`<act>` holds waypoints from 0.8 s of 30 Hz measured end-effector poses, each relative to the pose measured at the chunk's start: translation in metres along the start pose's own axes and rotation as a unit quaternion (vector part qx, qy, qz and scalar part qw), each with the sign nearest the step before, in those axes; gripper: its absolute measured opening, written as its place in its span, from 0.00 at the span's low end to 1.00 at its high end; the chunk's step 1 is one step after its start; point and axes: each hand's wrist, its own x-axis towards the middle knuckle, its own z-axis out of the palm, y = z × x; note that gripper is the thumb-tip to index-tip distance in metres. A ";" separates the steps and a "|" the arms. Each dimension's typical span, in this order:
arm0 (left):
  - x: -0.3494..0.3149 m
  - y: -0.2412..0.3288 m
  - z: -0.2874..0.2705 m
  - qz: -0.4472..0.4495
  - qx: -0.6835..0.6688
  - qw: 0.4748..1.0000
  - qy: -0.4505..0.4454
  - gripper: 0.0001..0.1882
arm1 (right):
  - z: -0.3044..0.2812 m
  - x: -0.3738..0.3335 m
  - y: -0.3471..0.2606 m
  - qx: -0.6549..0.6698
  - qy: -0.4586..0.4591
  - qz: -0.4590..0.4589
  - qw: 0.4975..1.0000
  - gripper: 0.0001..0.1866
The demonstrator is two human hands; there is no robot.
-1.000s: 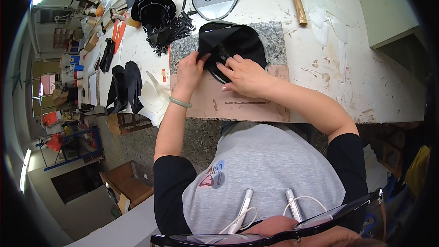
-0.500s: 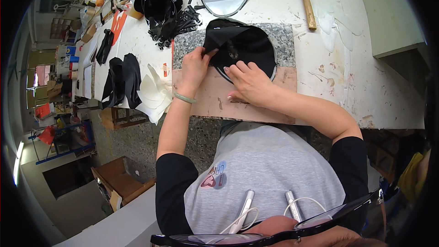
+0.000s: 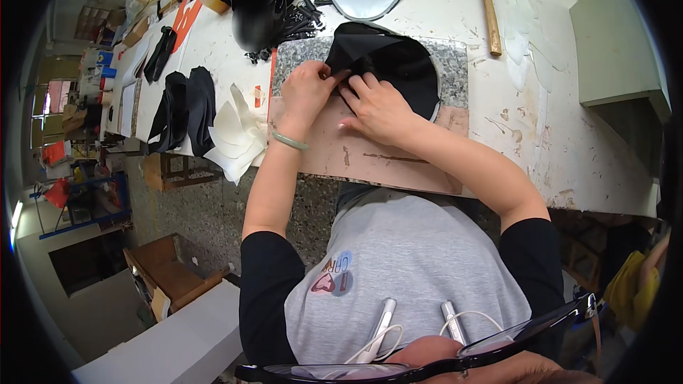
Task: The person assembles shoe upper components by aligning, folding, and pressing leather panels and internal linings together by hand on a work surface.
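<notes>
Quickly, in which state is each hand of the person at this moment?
Left hand: closed, holding the left edge of the black piece.
Right hand: partly bent, at the black piece's near edge; whether it grips cannot be told.

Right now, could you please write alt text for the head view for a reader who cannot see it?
A person's left hand pinches the edge of a flexible black piece while the right hand touches it, over a pink and speckled board. A hammer lies to the right, cream sheets to the left.
</notes>
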 end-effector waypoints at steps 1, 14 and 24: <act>0.002 -0.005 0.001 -0.003 -0.043 0.999 -0.012 0.18 | 0.000 0.001 0.000 0.000 -0.002 -0.003 1.000 0.34; -0.005 -0.016 0.011 0.096 -0.159 0.982 0.041 0.08 | 0.006 -0.004 0.004 0.037 0.042 -0.046 0.997 0.30; -0.005 -0.021 -0.007 -0.102 -0.482 0.868 -0.066 0.15 | 0.011 0.003 0.007 -0.005 0.007 0.003 1.000 0.29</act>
